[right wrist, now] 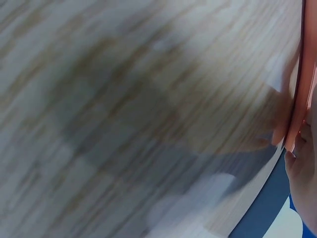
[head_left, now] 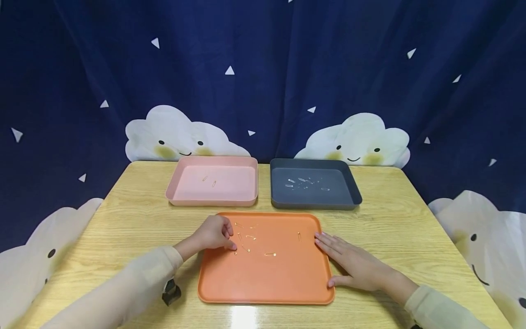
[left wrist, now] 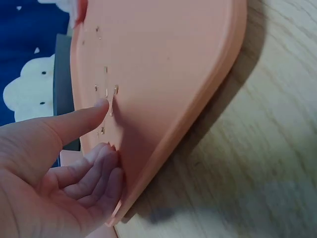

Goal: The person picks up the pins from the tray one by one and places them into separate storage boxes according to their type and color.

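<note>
Reference: clock face centred on the orange tray (head_left: 267, 283), head view, twelve o'clock at the far edge of the worktop (head_left: 382, 205).
Gold pins (head_left: 251, 237): loose in the orange tray; most grouped toward ten and eleven o'clock, one near the centre, one apart at two.
Left hand (head_left: 215, 233): at ten o'clock, over the tray edge beside the group. Grip part-wide, thumb apart from the curled fingers; no pin seen between them.
Right hand (head_left: 355, 265): at three o'clock, fingers laid along the rim; grip not closed on any pin.
Far trays: pink tray (head_left: 242, 183) at eleven o'clock, two pins (head_left: 214, 183) inside; dark tray (head_left: 341, 183) at one, silver-toned pins (head_left: 325, 189) inside.
Risk, pick-up: thin, flat-lying pins could skid from the fingertips, or two could come up together where they lie close.
Risk, tray: it might slide if the right hand eased off while the left pressed its edge.
Unclear: whether any pin is unclasped; an open point could prick.
</note>
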{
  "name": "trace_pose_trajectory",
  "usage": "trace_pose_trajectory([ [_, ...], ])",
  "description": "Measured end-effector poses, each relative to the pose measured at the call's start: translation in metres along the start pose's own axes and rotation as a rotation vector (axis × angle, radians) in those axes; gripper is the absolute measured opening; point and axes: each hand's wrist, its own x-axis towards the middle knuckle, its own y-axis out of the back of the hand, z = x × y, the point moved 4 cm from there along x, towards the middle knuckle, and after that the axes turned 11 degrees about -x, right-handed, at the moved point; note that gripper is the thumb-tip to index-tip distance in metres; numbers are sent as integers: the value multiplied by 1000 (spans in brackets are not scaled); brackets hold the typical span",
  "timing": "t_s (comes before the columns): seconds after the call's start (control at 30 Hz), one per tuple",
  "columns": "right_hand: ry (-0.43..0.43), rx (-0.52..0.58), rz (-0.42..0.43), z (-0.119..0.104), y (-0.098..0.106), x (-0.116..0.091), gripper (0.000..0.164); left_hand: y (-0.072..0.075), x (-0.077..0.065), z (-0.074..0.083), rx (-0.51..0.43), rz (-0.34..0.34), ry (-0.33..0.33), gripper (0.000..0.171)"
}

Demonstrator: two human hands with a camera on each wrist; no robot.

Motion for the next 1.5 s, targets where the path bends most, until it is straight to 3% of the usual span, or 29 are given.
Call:
trace_pose_trajectory([
  [0.3, 20, 14, 25, -1, 0, 0, 88, 6, 6, -4, 122, 73, 13, 28],
  [0.67, -34, 37, -27, -2, 2, -1, 88, 12, 5, -5, 90, 59, -42, 19],
  [0.87, -16, 25, -3, -1, 2, 0, 89, 7, 1, 0, 134, 55, -60, 22],
  [1.33, -25, 29, -16, -1, 2, -2, 88, 2, 1, 3, 183, 91, -95, 10],
  [1.5, -26, 35, -17, -1, 3, -1, 89, 1, 4, 5, 270, 109, -201, 7],
])
